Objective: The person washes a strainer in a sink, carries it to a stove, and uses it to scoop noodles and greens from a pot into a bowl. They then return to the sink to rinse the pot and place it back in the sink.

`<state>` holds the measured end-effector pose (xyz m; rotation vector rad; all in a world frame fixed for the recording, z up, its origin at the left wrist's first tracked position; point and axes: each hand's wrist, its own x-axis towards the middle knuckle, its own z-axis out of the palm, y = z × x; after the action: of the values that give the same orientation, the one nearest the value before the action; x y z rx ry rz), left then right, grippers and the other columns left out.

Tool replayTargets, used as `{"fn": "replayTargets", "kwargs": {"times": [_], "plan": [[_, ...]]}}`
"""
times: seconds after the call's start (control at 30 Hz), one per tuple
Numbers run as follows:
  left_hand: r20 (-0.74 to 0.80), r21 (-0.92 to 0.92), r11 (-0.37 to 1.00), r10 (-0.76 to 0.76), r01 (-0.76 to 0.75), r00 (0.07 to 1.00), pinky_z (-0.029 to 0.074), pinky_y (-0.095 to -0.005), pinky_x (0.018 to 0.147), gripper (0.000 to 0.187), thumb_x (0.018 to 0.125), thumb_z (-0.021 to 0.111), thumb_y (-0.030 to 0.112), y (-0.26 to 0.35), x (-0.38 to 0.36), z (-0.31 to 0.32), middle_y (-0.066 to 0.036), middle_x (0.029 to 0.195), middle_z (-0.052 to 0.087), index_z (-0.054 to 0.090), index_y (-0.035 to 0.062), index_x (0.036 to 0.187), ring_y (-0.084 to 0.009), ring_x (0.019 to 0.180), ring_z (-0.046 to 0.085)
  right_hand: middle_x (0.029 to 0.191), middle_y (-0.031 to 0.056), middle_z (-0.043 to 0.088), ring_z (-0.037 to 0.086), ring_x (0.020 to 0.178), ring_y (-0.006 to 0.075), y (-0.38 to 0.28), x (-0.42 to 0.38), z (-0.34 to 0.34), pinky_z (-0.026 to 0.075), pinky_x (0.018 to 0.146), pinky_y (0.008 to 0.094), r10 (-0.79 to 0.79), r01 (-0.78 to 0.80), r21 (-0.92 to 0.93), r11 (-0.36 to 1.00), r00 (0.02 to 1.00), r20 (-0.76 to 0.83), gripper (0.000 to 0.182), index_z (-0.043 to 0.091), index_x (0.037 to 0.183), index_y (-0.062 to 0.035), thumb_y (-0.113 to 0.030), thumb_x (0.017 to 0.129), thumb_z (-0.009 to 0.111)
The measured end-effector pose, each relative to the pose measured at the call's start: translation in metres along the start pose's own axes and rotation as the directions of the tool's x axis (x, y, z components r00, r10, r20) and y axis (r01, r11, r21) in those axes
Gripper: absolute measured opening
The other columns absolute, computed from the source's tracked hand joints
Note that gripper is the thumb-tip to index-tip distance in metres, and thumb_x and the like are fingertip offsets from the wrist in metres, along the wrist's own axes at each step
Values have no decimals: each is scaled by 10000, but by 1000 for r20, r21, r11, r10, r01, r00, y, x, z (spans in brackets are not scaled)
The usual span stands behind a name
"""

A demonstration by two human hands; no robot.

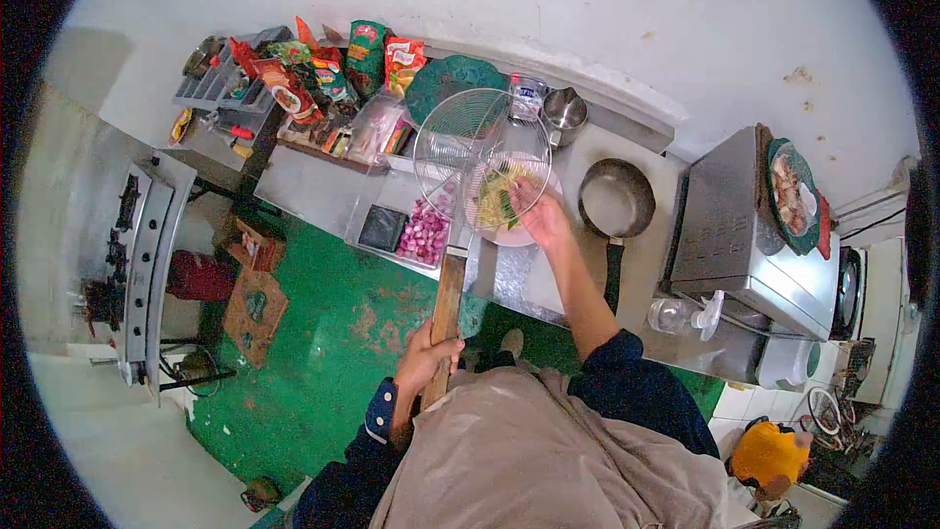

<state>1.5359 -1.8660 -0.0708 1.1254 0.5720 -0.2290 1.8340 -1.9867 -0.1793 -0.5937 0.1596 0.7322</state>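
Note:
My left hand point(423, 362) is closed round the wooden handle point(447, 309) of a round wire strainer point(452, 152). The strainer's wire head is over the counter, in front of a pink plate point(514, 233) with yellow-green food point(496, 198) on it. My right hand point(540, 216) reaches over that plate, behind or at the strainer's right edge. Its fingers are bent together at the green pieces; what they hold is too small to make out. Left of the plate, a tray of pink chopped onions point(423, 233) lies beside a black block point(382, 227).
A frying pan point(616, 198) and a steel saucepan point(565, 113) stand right of the plate. Farther right are a pump bottle point(676, 315) and a metal appliance point(720, 225). Food packets point(365, 51) and a can point(527, 96) line the wall. A stove point(142, 264) stands at left.

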Motion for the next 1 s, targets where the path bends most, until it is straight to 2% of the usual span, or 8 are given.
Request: {"fn": "replayTargets", "kwargs": {"times": [0.1, 0.2, 0.5, 0.6, 0.8, 0.9, 1.0], "plan": [[42, 29, 999, -13, 12, 999, 429, -269, 451, 282, 774, 619, 61, 1, -3, -4, -46, 698, 507, 447, 16, 993, -130, 539, 508, 1064, 117, 581, 579, 967, 212, -4, -2, 9, 515, 780, 265, -13, 14, -63, 998, 1000, 28, 253, 527, 1107, 14, -108, 885, 522], [32, -40, 999, -6, 7, 999, 422, -268, 455, 269, 777, 625, 84, 0, -5, -3, -40, 663, 504, 453, 27, 975, -128, 531, 505, 1058, 121, 585, 585, 958, 205, -11, -8, 23, 522, 758, 255, 109, -107, -21, 994, 987, 116, 234, 541, 1090, -5, -118, 885, 527], [80, -39, 999, -18, 21, 997, 429, -259, 458, 270, 780, 618, 75, 10, -12, -1, -34, 661, 489, 445, 32, 982, -123, 519, 490, 1034, 117, 595, 588, 933, 220, -7, 5, 8, 525, 768, 290, -5, 4, 15, 1000, 994, 107, 202, 566, 1035, -10, -138, 892, 502], [91, -50, 999, -11, 16, 996, 429, -258, 457, 277, 777, 621, 74, 7, -11, -3, -34, 663, 486, 446, 29, 988, -123, 521, 491, 1039, 114, 594, 583, 940, 227, -18, -8, 23, 522, 776, 297, 12, -17, 41, 999, 994, 112, 210, 560, 1043, -5, -140, 896, 495], [97, -32, 999, -21, 24, 995, 438, -262, 459, 282, 777, 614, 56, 7, -10, -6, -34, 689, 484, 446, 23, 1000, -117, 554, 499, 1035, 113, 593, 581, 933, 221, -16, -2, 14, 515, 784, 300, -21, 21, -7, 1000, 996, 89, 220, 554, 1053, -10, -154, 893, 513], [91, -46, 998, -25, 29, 996, 443, -263, 460, 279, 776, 612, 54, 8, -10, -5, -32, 703, 487, 445, 22, 997, -115, 566, 501, 999, 81, 614, 606, 881, 178, -19, -8, 23, 536, 752, 290, -69, 67, -93, 993, 998, -14, 174, 576, 1019, -17, -81, 858, 556], [91, -54, 998, -24, 29, 996, 447, -264, 462, 280, 775, 613, 58, 5, -9, -7, -30, 706, 485, 446, 22, 997, -115, 574, 503, 954, 63, 628, 613, 839, 157, -24, -12, 30, 539, 729, 283, -57, 56, -141, 988, 998, -2, 147, 594, 983, -20, -51, 840, 578]]}}
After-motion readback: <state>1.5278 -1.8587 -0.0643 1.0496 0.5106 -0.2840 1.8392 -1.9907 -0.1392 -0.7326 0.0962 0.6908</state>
